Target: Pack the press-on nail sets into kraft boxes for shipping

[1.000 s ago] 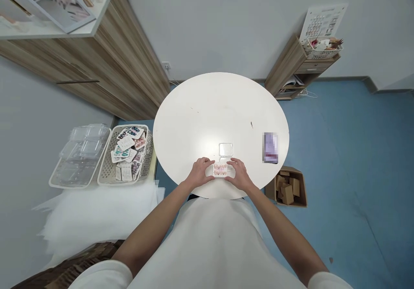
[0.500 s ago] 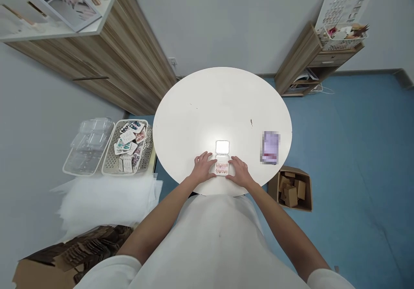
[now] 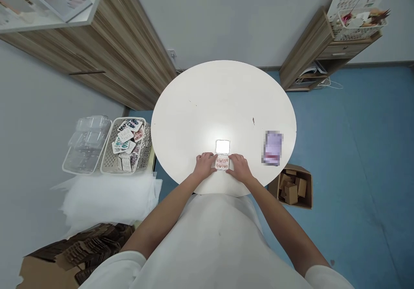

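Note:
On the white table [image 3: 200, 90], close to its front edge, lies a small clear plastic case [image 3: 223, 147] with its lid flipped back, away from me. In its near half sits a card of pink press-on nails [image 3: 222, 163], set in two rows. My left hand [image 3: 205, 164] grips the left side of this near half, fingers at the upper corner and thumb at the lower one. From the right, my right hand [image 3: 239, 167] pinches the opposite side in the same way. Fingertips partly cover the case's side edges.
A blurred purple item [image 3: 272, 148] lies at the table's right. Left of the table are a basket of nail cards [image 3: 148, 140], clear plastic trays [image 3: 86, 151] and white sheets [image 3: 110, 198]. A carton [image 3: 310, 190] holding small brown boxes stands below right.
The nail card has shifted slightly away from me, up against the lid's hinge side. My fingers have drawn in closer around the case's sides. The camera view has tilted a little.

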Demonstrator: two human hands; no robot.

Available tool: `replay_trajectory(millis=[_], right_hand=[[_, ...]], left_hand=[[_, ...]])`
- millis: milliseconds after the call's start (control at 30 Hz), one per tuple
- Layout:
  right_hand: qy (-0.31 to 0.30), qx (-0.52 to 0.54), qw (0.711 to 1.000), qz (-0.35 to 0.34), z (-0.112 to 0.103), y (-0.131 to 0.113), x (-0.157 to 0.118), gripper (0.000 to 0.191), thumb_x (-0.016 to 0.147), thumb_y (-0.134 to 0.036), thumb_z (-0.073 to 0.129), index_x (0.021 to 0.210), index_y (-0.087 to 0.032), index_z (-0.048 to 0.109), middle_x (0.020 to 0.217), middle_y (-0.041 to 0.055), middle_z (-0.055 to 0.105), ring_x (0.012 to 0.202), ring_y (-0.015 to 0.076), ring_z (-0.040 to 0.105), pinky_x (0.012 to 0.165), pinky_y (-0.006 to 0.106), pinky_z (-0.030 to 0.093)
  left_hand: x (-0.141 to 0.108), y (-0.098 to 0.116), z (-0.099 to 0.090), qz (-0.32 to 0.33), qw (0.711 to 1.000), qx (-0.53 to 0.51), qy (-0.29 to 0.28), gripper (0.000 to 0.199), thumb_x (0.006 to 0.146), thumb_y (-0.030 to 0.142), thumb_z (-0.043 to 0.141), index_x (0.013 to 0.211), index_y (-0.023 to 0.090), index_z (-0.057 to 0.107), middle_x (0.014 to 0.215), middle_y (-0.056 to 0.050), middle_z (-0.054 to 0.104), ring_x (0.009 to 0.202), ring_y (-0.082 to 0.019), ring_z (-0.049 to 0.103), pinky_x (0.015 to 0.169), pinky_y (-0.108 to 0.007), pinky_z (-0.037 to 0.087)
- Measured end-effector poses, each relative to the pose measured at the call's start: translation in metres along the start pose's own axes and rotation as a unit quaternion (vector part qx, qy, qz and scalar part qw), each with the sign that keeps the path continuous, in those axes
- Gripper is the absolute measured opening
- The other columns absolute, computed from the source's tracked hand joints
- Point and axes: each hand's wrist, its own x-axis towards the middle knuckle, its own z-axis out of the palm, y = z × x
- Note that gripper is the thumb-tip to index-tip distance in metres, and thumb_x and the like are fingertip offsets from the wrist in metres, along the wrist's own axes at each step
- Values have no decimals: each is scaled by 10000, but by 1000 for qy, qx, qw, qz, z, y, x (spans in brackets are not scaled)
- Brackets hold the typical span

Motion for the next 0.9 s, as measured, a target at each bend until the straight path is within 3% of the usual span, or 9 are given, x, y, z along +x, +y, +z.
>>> replay_trajectory(millis=[900], right_hand=[[2, -17, 1000, -2, 5, 4, -2, 566, 650, -329, 636, 1163, -226, 420, 1177, 79, 483, 1080, 262, 393, 834, 388, 336]], left_hand=[[-3, 2, 3, 7, 998, 53, -19, 593, 733, 304, 587, 1264, 284, 323, 1181, -63, 465, 1038, -236, 421, 825, -362, 292]])
